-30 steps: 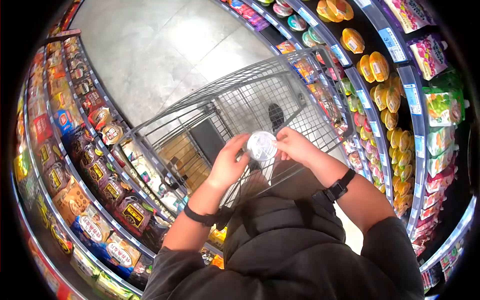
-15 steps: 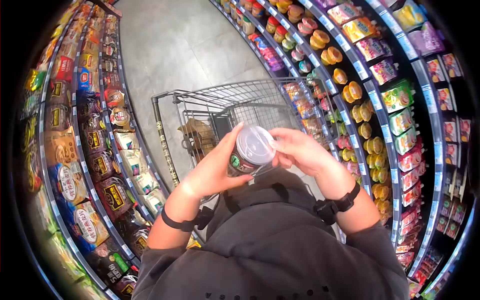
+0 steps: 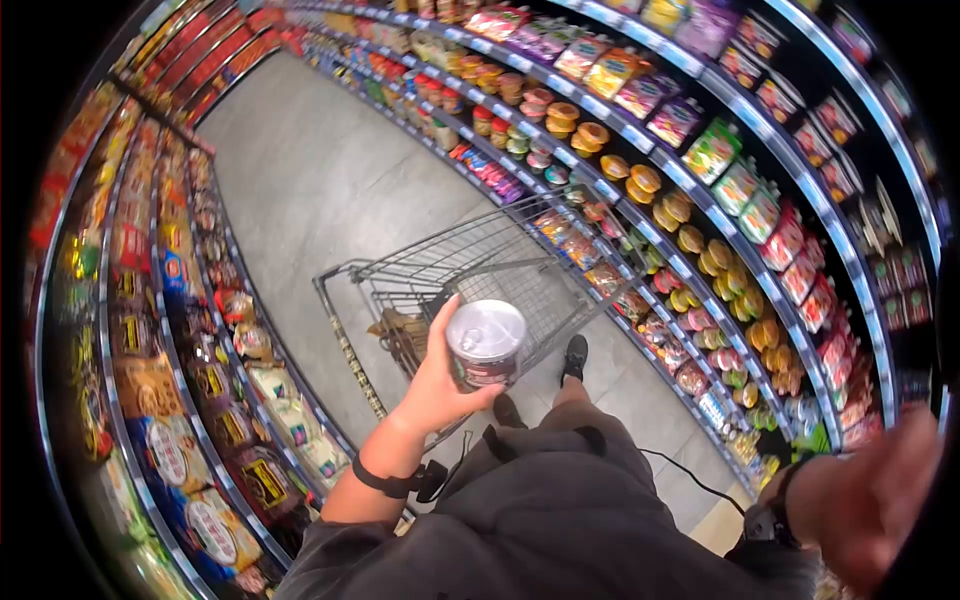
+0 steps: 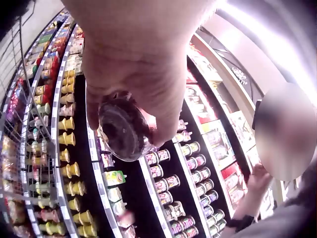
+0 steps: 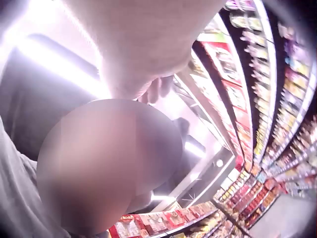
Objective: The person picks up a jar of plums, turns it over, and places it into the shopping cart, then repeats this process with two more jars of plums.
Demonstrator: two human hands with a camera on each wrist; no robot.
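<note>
We keep our left hand (image 3: pixel 440 375) wrapped round the clear-lidded jar (image 3: pixel 486 345), upright above the shopping cart (image 3: pixel 470 275); our right hand (image 3: pixel 870 505) hangs blurred at our side, its grip unreadable; steady, level carrying suits best.

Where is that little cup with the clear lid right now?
In the head view, the cup sits in the left hand, held up over the shopping cart between the two shelf rows.

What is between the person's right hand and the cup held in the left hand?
In the head view, only the dark jacket and grey floor lie between the right hand and the cup; nothing else is held there.
</note>
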